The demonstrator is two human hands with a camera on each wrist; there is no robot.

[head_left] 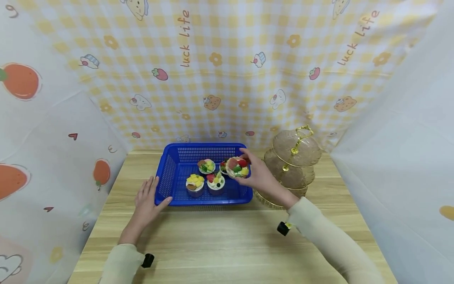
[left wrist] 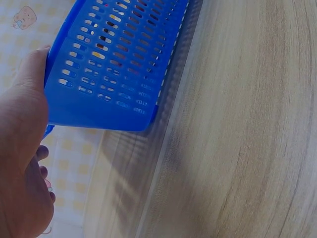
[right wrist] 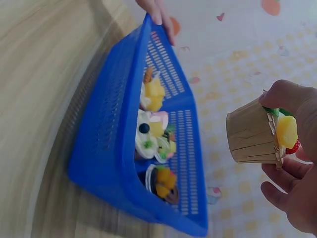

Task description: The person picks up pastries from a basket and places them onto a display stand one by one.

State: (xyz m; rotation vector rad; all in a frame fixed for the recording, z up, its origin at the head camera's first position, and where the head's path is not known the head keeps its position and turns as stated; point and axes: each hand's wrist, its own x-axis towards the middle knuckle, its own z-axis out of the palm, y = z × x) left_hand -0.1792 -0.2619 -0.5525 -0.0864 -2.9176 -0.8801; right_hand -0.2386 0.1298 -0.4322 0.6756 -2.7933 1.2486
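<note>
Mid-lift: right hand (head_left: 260, 177) gripping paper-cupped fruit-topped toy cupcake (head_left: 237, 167) above blue perforated plastic basket's (head_left: 170, 179) right side, left hand (head_left: 148, 199) flat vs. near-left corner; next prob. needs level carry to tiered amber glass stand (head_left: 292, 165) at right.

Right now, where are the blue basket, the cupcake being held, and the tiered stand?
blue basket (head_left: 203, 200): head view, front wall.
cupcake (right wrist: 250, 133): right wrist view, paper cup side, held by right hand (right wrist: 297, 163).
tiered stand (head_left: 294, 152): head view, top plate.

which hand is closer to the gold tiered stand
The right hand: it holds a cupcake just left of the tiered stand. The left hand rests against the blue basket, across from it.
</note>
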